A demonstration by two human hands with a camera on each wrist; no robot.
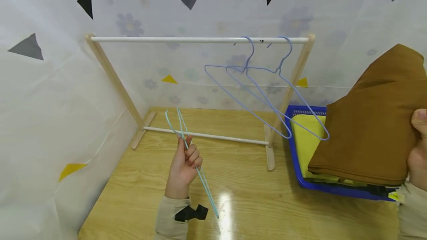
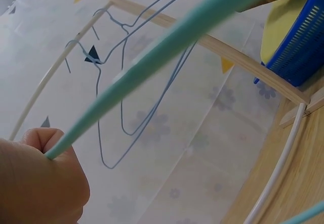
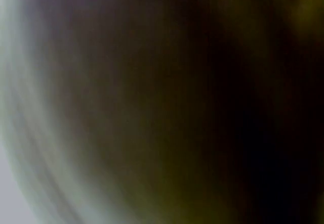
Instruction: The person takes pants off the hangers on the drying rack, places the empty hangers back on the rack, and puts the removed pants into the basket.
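Note:
My left hand [image 1: 184, 166] grips a mint-green clothes hanger [image 1: 207, 192] near its hook, over the table in front of the rack. The hanger is seen nearly edge-on, hook up and long end slanting down right. In the left wrist view its bar [image 2: 136, 77] crosses close to the lens. At the right edge, my right hand [image 1: 419, 158] holds a folded brown garment [image 1: 367, 132], thumb on its face; the other fingers are hidden. The garment hangs over the blue basket [image 1: 293, 158], covering much of it. Dark blur fills the right wrist view.
Two blue hangers, one hook [image 1: 253, 49] left of the other hook [image 1: 291, 47], hang on the right half of the rack's white rail [image 1: 166, 40]. Yellow cloth [image 1: 305, 151] lies in the basket. The wooden rack stands on the table [image 1: 140, 195] before a patterned sheet.

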